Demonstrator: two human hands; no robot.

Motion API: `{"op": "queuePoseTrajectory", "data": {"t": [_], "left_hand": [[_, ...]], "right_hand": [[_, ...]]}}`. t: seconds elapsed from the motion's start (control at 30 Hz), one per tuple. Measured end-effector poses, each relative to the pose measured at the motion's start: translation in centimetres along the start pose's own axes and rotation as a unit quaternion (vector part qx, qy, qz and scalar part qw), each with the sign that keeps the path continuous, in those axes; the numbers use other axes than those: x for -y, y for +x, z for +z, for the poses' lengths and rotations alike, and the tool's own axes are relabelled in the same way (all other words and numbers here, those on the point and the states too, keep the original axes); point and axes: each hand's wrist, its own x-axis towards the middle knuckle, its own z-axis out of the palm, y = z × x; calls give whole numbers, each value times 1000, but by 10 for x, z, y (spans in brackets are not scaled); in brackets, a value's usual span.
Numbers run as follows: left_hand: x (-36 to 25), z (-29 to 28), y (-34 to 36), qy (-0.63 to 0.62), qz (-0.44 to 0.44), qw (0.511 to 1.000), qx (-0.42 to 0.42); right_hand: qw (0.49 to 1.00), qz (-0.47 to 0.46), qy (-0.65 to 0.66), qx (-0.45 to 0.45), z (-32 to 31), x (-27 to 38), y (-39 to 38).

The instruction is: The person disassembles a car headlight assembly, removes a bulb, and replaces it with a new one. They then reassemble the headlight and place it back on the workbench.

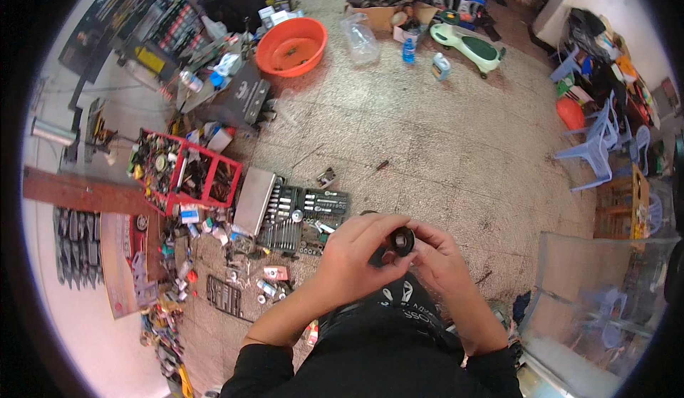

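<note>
Black round part held between both hands

A black, round-ended part with a bright metal centre (402, 241) sits at the middle of the view, raised in front of the wearer's black shirt (377, 348). Its open end faces up toward the camera. The left hand (354, 257) is clamped around it from nine o'clock, fingers curled over its top and thumb along its lower side. The right hand (436, 257) meets its rim from three o'clock with bent fingers; whether they pinch it I cannot tell.

Between nine and ten o'clock, close to the left hand, an open dark case of silver sockets and wrenches (300, 200) lies on the speckled stone-tiled floor (456, 149). Farther that way stands a red, divided tray crammed with tools (206, 201). A small dark-handled tool (382, 164) lies just short of twelve o'clock.

Beyond it, a wide orange plastic basin (299, 70) rests at eleven, a clear blue bottle (408, 52) stands at twelve, and a pale blue plastic chair (591, 152) stands at two.
</note>
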Motion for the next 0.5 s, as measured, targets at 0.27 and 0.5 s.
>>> {"op": "queuePoseTrajectory", "data": {"t": [0.27,0.5], "left_hand": [[13,18,124,67,104,992,-1],[44,26,246,67,148,986,-30]], "right_hand": [[994,2,112,0,-41,99,60],[998,8,55,14,-84,186,157]]}}
